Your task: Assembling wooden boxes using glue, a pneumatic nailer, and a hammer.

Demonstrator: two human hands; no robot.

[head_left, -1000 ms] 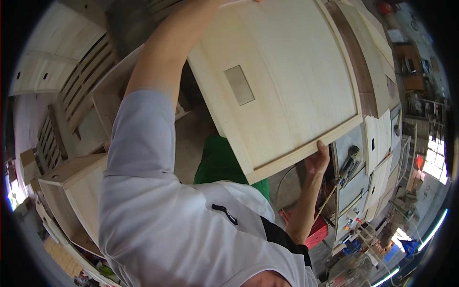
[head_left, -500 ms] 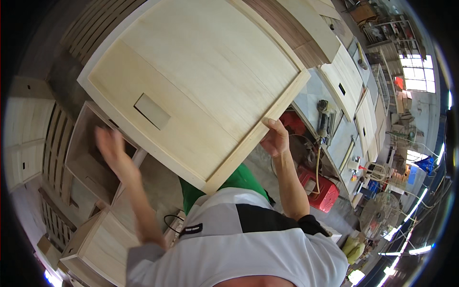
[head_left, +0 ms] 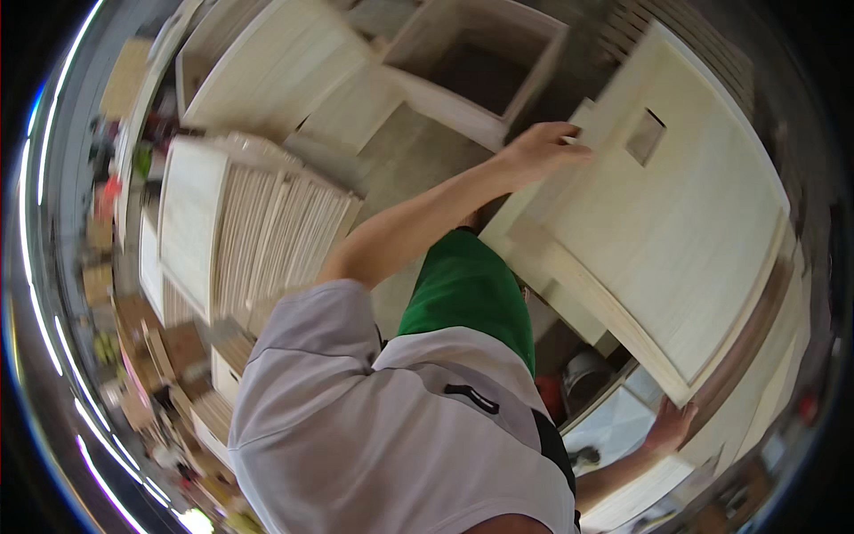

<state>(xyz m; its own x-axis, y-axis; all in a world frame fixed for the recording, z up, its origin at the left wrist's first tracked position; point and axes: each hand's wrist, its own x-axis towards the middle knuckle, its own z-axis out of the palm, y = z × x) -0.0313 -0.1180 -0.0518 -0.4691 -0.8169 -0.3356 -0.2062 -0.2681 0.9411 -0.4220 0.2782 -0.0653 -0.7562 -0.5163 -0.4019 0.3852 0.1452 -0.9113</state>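
Observation:
A pale wooden panel (head_left: 703,205) with a raised frame along its edges and a small rectangular cutout lies tilted on the right side of the view. My right hand (head_left: 672,425) grips its near corner, the fingers against the frame strip. My left hand (head_left: 543,153) is at the panel's left edge near the cutout, its fingers stretched out and somewhat blurred. Whether those fingertips touch the panel I cannot tell. Below the panel are other pale boards (head_left: 569,285), partly hidden by it.
An open wooden box (head_left: 476,62) stands on the floor at the far middle. To the left is a stack of many panels (head_left: 267,222), with another pale wooden piece (head_left: 276,71) behind it. A worktable with a grey top (head_left: 614,427) is at the lower right.
My view and body have turned left, so the box and stacked panels now show ahead. The panel appears farther right, still in my right hand. My left hand has come to its edge.

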